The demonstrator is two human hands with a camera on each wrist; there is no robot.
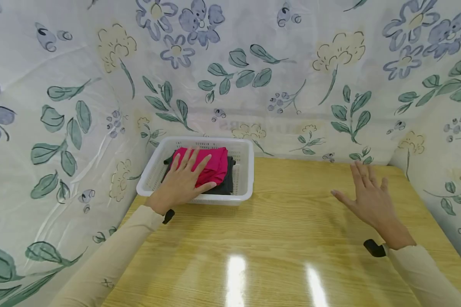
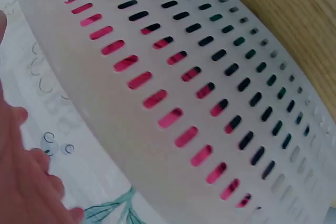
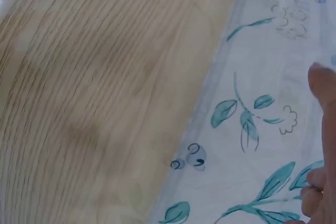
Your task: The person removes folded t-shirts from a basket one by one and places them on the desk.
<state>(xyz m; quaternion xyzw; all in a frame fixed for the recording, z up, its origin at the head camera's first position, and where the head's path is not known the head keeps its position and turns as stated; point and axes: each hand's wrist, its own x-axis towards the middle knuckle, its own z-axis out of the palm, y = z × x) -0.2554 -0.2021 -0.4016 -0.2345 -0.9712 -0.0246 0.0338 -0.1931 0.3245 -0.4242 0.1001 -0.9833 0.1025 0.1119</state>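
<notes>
Fabric hanging of white colour (image 1: 253, 98), printed with blue flowers, cream blossoms and green leaves, surrounds the work place at the back and at both sides. Before it is a counter with light yellow-brown wood grain (image 1: 276, 221), whose smooth top gives back two bright streaks of light (image 1: 236, 277) near the person. On the left part of this counter, close to its back edge, sits a white plastic rectangular basket with rounded corners and slotted walls (image 1: 248, 170); its long axis runs from left to right, across the person's view. One beige long sleeve (image 1: 111, 256) reaches toward the basket, its pair is at the right. Inside the basket lies a dark, almost black cloth (image 1: 227, 181), and on top of it a bright pink folded cloth (image 1: 218, 166); through the slots, the left wrist view shows both colours. Of the two bare hands, the left hand (image 1: 180, 183) is the nearer: it is over the pink cloth, with fingers spread and pointing away from the person; whether it presses on the cloth or only hovers, I cannot tell. The right hand (image 1: 370, 200) is well apart from the basket, above the right back part of the counter, also with spread fingers, and holds nothing. Beside each wrist shows a small black piece (image 1: 374, 248).
</notes>
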